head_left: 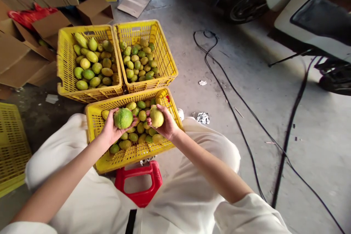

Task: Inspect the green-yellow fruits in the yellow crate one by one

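Observation:
My left hand [111, 128] is closed around a green lemon [123, 118], large and bumpy-skinned. In my right hand [168, 124] there is a paler, yellow lemon [157, 117], gripped between thumb and fingers. Both hands hover over the near yellow crate [100, 162], which stands between my knees and holds many green and yellow lemons [133, 137]. Behind it, two more yellow crates sit side by side: the back left crate [90, 95] carries larger fruit, and the back right crate [168, 58] carries smaller ones.
A red plastic stool [157, 179] shows between my legs. Opened cardboard boxes [23, 60] crowd the left, above another yellow crate [12, 146]. Black cables [233, 106] snake over the concrete floor at right, near a parked white scooter [285, 18]. Crumpled foil [203, 118] lies near my foot.

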`<state>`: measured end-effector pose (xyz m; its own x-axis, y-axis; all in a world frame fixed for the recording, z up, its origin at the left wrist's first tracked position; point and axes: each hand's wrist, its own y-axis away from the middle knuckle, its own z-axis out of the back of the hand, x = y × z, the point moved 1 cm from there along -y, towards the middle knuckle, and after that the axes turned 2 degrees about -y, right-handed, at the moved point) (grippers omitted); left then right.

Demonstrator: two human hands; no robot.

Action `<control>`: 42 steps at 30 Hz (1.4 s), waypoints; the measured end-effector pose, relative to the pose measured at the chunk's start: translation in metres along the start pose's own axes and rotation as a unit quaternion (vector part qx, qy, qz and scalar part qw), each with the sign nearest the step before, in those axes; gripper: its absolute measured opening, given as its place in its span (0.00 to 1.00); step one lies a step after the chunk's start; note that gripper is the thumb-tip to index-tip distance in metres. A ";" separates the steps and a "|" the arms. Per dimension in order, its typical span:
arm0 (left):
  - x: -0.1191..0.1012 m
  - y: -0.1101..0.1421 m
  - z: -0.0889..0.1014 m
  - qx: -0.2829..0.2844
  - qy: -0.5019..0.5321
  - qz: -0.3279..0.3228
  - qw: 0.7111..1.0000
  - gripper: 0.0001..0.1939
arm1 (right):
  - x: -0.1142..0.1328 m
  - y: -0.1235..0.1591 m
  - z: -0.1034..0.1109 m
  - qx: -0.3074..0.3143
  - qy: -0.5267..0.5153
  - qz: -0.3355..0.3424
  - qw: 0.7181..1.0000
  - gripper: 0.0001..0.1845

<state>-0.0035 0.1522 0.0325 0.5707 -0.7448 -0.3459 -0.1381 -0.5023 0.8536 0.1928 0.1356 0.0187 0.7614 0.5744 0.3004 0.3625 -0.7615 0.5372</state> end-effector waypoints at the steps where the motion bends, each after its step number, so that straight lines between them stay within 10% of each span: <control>1: 0.000 0.001 0.000 -0.003 -0.005 -0.003 1.000 0.20 | 0.001 0.000 0.000 0.002 -0.001 0.000 1.000 0.13; 42: 0.003 -0.002 -0.004 -0.017 -0.030 -0.022 0.999 0.11 | 0.005 0.004 -0.009 0.004 -0.016 0.016 1.000 0.14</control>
<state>0.0014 0.1525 0.0315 0.5252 -0.7482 -0.4055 -0.0855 -0.5204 0.8496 0.1928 0.1381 0.0292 0.7889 0.5408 0.2919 0.3427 -0.7814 0.5216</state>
